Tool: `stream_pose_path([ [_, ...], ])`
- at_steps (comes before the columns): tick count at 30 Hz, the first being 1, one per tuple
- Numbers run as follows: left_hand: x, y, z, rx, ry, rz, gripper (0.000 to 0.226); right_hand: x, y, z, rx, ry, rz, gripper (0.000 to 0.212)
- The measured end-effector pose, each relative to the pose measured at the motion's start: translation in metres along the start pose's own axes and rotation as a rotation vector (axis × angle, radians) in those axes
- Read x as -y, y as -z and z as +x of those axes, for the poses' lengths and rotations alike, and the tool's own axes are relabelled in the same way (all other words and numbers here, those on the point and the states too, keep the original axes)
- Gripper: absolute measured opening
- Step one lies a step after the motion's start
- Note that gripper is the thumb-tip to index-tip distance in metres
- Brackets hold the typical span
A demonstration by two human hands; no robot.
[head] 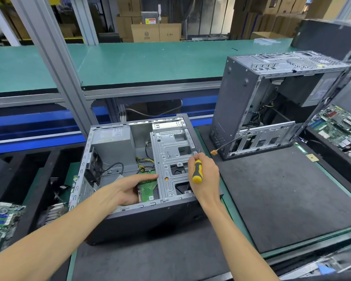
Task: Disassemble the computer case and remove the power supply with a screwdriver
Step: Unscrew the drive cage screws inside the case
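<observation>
An open computer case (142, 218) lies on its side on a dark mat. Its grey power supply (114, 141) sits in the far left corner, with yellow and black cables beside it. A silver drive cage (171, 159) fills the case's right half. My right hand (206, 177) grips a yellow-and-black screwdriver (197, 172) over the cage's right edge; the tip is hidden. My left hand (130, 188) reaches inside the case and holds a drive with a green circuit board (147, 191) beside the cage.
A second open case (241, 102) stands upright at the right on the mat (282, 199). Loose motherboards lie at the far right (336, 124) and at the left edge (0, 222). A heatsink (55, 211) sits left of the case. A green shelf (150, 59) runs behind.
</observation>
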State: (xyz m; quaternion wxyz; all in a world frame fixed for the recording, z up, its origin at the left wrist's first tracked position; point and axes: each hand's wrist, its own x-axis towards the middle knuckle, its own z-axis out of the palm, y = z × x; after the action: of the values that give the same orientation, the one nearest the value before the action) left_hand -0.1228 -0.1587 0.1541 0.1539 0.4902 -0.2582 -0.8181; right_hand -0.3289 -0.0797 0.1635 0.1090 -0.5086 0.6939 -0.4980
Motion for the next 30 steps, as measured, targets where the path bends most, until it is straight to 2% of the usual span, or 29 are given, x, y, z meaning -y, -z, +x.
stream_pose_path([
  [9,-0.004,0.000,-0.001,0.055,0.002,-0.024,0.027,-0.002,-0.003,0.001,0.007,0.008,-0.017,0.018],
  [13,-0.003,0.003,0.001,0.049,0.024,-0.016,0.035,-0.006,-0.002,0.001,0.021,0.013,-0.012,0.016],
  [20,-0.007,0.008,0.002,0.077,0.059,0.006,0.032,-0.009,-0.002,0.003,0.037,-0.012,-0.010,0.019],
  [25,-0.008,0.010,0.004,0.053,0.066,-0.002,0.042,-0.005,0.005,0.002,0.075,0.010,0.002,0.028],
  [30,-0.013,0.012,0.006,0.081,0.087,0.048,0.042,-0.005,0.004,0.002,0.074,0.018,-0.019,0.028],
])
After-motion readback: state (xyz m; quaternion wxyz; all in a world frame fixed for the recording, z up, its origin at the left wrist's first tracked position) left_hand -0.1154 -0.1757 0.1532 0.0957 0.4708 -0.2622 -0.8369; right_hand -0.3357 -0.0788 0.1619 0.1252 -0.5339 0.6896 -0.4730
